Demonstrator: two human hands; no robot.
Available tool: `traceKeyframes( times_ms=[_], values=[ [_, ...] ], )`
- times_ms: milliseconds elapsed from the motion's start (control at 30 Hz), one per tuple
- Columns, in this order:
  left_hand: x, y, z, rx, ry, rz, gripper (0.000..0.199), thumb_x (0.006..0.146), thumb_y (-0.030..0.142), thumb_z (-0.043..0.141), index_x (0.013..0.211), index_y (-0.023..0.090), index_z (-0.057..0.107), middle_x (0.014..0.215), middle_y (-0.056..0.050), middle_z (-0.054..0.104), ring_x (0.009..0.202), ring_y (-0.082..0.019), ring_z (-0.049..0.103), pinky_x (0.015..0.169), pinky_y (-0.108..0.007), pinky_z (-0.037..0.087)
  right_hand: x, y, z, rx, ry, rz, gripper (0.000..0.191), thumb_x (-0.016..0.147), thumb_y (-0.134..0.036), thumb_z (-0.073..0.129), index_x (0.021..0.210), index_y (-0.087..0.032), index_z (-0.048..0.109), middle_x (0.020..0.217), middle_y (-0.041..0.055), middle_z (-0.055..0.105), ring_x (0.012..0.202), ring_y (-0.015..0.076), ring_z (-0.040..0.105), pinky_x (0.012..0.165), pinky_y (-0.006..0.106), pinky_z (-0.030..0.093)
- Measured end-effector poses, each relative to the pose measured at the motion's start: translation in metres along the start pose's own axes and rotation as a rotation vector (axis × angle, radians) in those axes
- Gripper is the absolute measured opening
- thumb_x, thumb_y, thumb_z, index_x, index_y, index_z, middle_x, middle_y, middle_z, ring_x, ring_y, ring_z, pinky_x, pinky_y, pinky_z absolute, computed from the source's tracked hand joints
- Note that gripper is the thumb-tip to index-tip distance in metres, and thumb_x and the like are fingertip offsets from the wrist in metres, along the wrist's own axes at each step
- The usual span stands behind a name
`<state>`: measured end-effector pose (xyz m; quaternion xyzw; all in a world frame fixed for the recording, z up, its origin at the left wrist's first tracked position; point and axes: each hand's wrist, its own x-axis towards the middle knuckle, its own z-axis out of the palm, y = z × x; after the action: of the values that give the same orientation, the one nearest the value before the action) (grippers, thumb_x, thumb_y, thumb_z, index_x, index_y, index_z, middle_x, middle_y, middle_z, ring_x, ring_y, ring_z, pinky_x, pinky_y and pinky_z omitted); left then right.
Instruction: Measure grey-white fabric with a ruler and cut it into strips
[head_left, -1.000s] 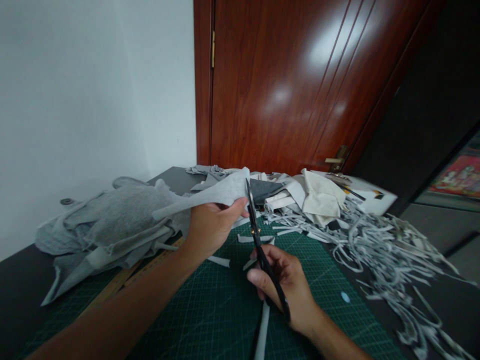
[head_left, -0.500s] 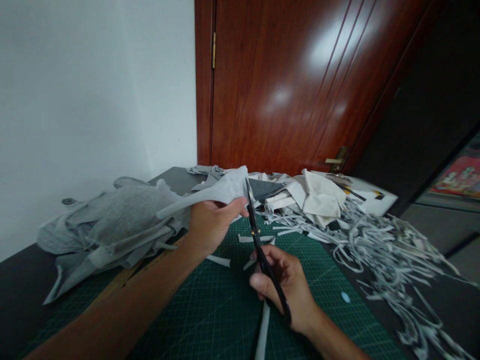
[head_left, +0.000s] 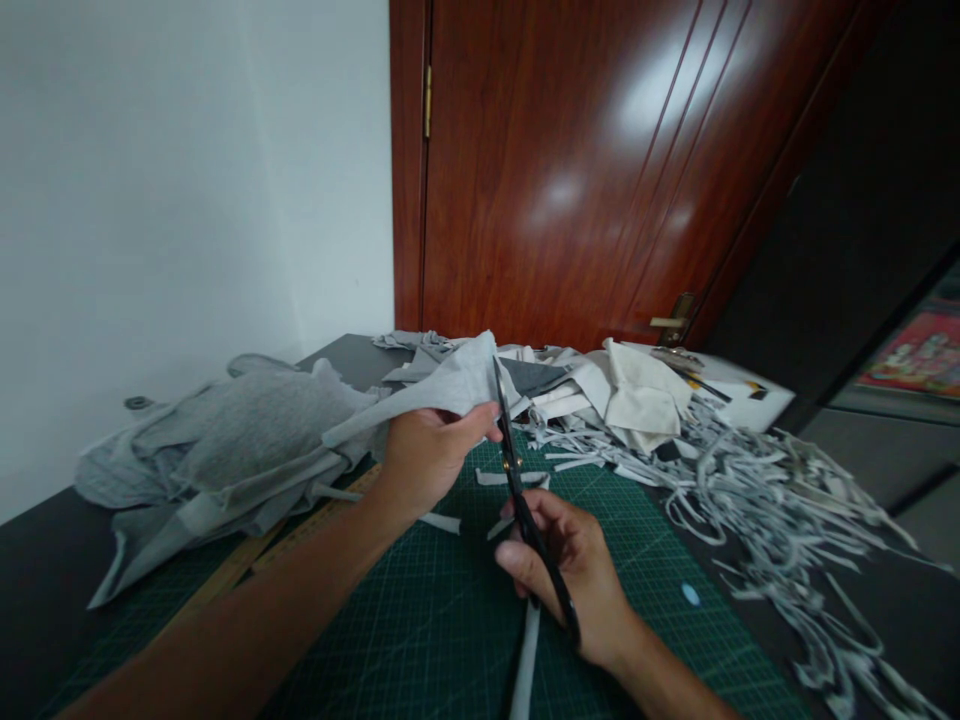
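Pinched in my left hand [head_left: 431, 455] is a piece of light grey fabric [head_left: 450, 385], raised above the mat with one narrow end trailing left. My right hand [head_left: 570, 565] grips black-handled scissors [head_left: 511, 470], their blades pointing away from me. The blades lie against the fabric's right edge, close to my left thumb; whether they are fully closed is hard to make out. Under both hands is a green cutting mat [head_left: 420, 620] with a printed grid. A narrow grey fabric strip [head_left: 527, 660] lies below my right hand, and short scraps [head_left: 442, 522] lie around the scissors.
Grey cloth [head_left: 255, 430] is heaped at the left beside a wooden ruler [head_left: 217, 580]. Cut strips [head_left: 757, 500] form a tangled pile at the right. Pale fabric pieces [head_left: 645, 390] and a white board [head_left: 765, 400] stand farther back, before a brown door [head_left: 570, 180].
My left hand and the fabric have shifted slightly right, toward the scissors. The fabric's trailing end moved right too. My right hand has stayed almost in place.
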<state>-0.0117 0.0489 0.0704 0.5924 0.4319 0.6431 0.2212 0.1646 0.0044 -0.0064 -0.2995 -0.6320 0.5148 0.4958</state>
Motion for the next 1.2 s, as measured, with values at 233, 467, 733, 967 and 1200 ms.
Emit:
traceKeyframes(
  times_ms=[233, 467, 733, 967, 1200],
  values=[
    [0.0006, 0.0002, -0.0012, -0.007, -0.018, -0.012, 0.03, 0.082, 0.035, 0.075, 0.053, 0.027, 0.073, 0.062, 0.0, 0.073, 0.068, -0.022, 0.071, 0.08, -0.037, 0.057, 0.0003, -0.0023, 0.0004, -0.009, -0.01, 0.018, 0.043, 0.077, -0.045, 0.098, 0.096, -0.019, 0.069, 0.062, -0.0083, 0.054, 0.051, 0.0108, 0.045, 0.049, 0.023, 0.034],
    [-0.0001, -0.001, -0.0017, 0.006, -0.006, -0.01, 0.029, 0.082, 0.034, 0.075, 0.054, 0.027, 0.073, 0.063, 0.0, 0.075, 0.069, -0.022, 0.073, 0.078, -0.037, 0.058, 0.0015, -0.0065, 0.001, -0.053, 0.001, 0.063, 0.047, 0.074, -0.053, 0.098, 0.093, -0.02, 0.069, 0.059, -0.0081, 0.055, 0.048, 0.0108, 0.045, 0.046, 0.022, 0.035],
    [-0.0001, -0.0028, -0.0021, -0.067, -0.018, -0.04, 0.029, 0.081, 0.034, 0.076, 0.053, 0.028, 0.073, 0.065, 0.0, 0.076, 0.073, -0.023, 0.074, 0.08, -0.037, 0.056, 0.0004, -0.0071, 0.0022, -0.032, 0.018, 0.073, 0.045, 0.073, -0.047, 0.101, 0.092, -0.019, 0.07, 0.057, -0.0086, 0.057, 0.044, 0.0092, 0.047, 0.044, 0.02, 0.038],
    [-0.0023, -0.0012, -0.0024, -0.06, -0.067, -0.062, 0.029, 0.081, 0.036, 0.076, 0.053, 0.027, 0.071, 0.065, -0.001, 0.075, 0.071, -0.022, 0.072, 0.077, -0.037, 0.055, 0.0015, -0.001, 0.0026, 0.06, 0.033, 0.024, 0.045, 0.07, -0.041, 0.103, 0.093, -0.019, 0.072, 0.058, -0.0075, 0.061, 0.044, 0.0088, 0.048, 0.043, 0.018, 0.038],
    [-0.0055, 0.0, -0.0009, -0.073, -0.119, -0.126, 0.028, 0.077, 0.04, 0.075, 0.053, 0.026, 0.07, 0.065, -0.001, 0.076, 0.07, -0.023, 0.071, 0.076, -0.037, 0.051, 0.0015, -0.0008, 0.0004, 0.052, 0.04, 0.011, 0.045, 0.07, -0.041, 0.103, 0.094, -0.018, 0.072, 0.058, -0.0072, 0.061, 0.044, 0.0088, 0.048, 0.043, 0.018, 0.038]
  ],
)
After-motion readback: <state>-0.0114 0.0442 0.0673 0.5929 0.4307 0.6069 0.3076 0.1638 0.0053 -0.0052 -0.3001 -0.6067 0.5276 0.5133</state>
